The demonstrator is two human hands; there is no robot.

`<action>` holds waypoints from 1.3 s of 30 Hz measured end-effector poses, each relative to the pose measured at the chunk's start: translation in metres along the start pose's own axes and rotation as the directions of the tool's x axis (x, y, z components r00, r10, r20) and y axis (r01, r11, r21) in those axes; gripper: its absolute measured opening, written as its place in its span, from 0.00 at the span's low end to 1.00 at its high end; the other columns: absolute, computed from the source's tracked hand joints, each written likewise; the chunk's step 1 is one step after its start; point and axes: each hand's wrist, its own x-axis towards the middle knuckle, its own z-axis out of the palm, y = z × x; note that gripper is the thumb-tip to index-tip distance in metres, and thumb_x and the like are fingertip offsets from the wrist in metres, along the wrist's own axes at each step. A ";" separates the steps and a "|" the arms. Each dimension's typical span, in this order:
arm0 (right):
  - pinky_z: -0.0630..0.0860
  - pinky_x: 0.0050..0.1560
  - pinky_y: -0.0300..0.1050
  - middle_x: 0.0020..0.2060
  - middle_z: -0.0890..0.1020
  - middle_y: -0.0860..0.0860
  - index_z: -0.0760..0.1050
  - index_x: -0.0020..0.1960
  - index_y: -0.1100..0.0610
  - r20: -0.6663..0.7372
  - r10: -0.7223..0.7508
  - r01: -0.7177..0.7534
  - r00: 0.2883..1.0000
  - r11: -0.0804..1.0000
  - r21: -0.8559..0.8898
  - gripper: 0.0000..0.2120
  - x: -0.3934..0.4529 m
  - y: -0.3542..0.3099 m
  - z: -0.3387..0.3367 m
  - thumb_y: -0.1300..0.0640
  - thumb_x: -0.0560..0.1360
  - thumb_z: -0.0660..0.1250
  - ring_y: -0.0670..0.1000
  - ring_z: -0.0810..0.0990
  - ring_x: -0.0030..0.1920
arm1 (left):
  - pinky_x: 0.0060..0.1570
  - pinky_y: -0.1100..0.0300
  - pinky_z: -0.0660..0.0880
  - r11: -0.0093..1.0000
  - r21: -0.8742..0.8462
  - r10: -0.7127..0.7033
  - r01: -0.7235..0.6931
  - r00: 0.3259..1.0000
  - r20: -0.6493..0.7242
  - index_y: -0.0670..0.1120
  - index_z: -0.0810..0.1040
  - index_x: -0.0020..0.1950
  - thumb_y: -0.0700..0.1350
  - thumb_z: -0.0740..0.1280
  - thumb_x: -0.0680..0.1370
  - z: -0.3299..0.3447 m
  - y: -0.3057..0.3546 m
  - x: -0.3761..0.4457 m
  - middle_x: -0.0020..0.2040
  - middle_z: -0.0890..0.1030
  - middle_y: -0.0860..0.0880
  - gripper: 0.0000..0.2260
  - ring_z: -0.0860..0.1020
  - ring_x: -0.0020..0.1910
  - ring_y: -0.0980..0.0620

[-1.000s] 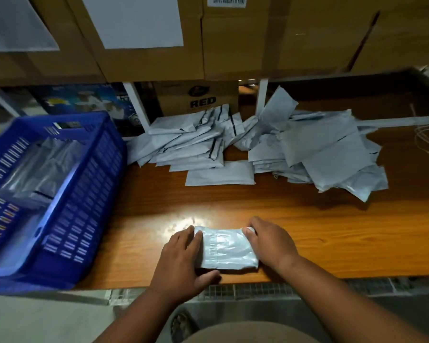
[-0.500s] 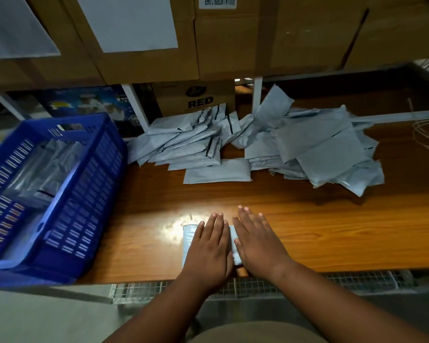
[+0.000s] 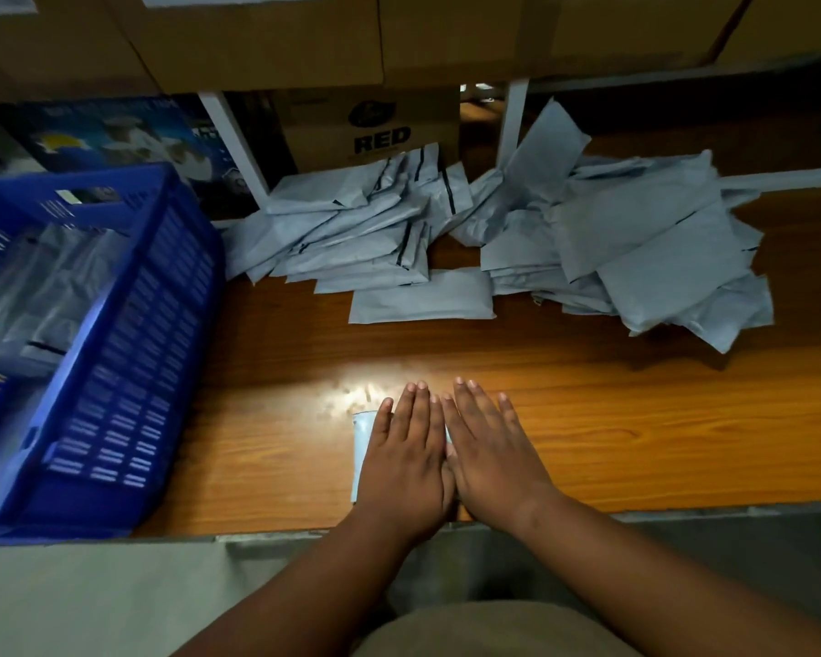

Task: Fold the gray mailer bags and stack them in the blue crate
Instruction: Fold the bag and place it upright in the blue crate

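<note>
Head view, left hand: flat, fingers straight, palm pressing down on the folded gray mailer bag; grip apart.
Right hand: flat beside the left, thumbs touching, fingers straight; grip apart.
Folded bag: near the front edge of the bench, mostly hidden under both palms.
Loose mailer bags: heaped at the back of the bench.
Blue crate: left of the hands, gray bags inside.
Cardboard box: behind the heap, marked RED.

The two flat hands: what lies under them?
A folded gray mailer bag lies under left hand and right hand; only its left edge shows, the rest is covered.
</note>
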 end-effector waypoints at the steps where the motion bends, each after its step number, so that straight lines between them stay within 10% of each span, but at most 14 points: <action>1: 0.45 0.84 0.64 0.87 0.45 0.56 0.49 0.87 0.56 0.003 0.002 -0.002 1.000 1.000 -0.006 0.32 0.000 0.000 0.000 0.45 0.86 0.45 0.56 0.41 0.86 | 0.83 0.39 0.47 1.000 -0.006 0.007 -0.007 1.000 -0.003 0.41 0.48 0.87 0.56 0.48 0.86 0.001 -0.001 0.000 0.87 0.47 0.39 0.32 0.41 0.86 0.41; 23: 0.44 0.83 0.66 0.86 0.37 0.56 0.42 0.88 0.53 0.039 0.011 -0.010 0.999 1.000 -0.017 0.34 0.002 0.000 -0.009 0.44 0.86 0.48 0.56 0.33 0.85 | 0.83 0.41 0.53 0.992 -0.115 0.055 -0.060 0.997 -0.046 0.41 0.49 0.87 0.53 0.52 0.85 0.003 -0.006 0.001 0.87 0.47 0.39 0.33 0.44 0.86 0.43; 32: 0.42 0.84 0.64 0.87 0.46 0.54 0.50 0.87 0.54 0.002 -0.074 0.074 0.997 0.997 0.016 0.32 0.004 -0.005 -0.020 0.43 0.87 0.45 0.55 0.39 0.86 | 0.83 0.42 0.56 0.992 -0.102 0.074 -0.079 0.996 -0.053 0.39 0.62 0.84 0.53 0.58 0.84 -0.017 -0.018 -0.008 0.84 0.63 0.38 0.31 0.57 0.85 0.41; 39: 0.41 0.85 0.59 0.87 0.52 0.56 0.53 0.87 0.57 0.004 -0.124 0.124 0.992 0.992 -0.013 0.32 0.021 -0.026 -0.005 0.45 0.87 0.46 0.53 0.41 0.86 | 0.82 0.41 0.56 0.990 -0.141 -0.003 -0.004 0.999 -0.054 0.41 0.57 0.86 0.52 0.56 0.85 0.001 -0.036 -0.017 0.86 0.56 0.39 0.31 0.49 0.86 0.43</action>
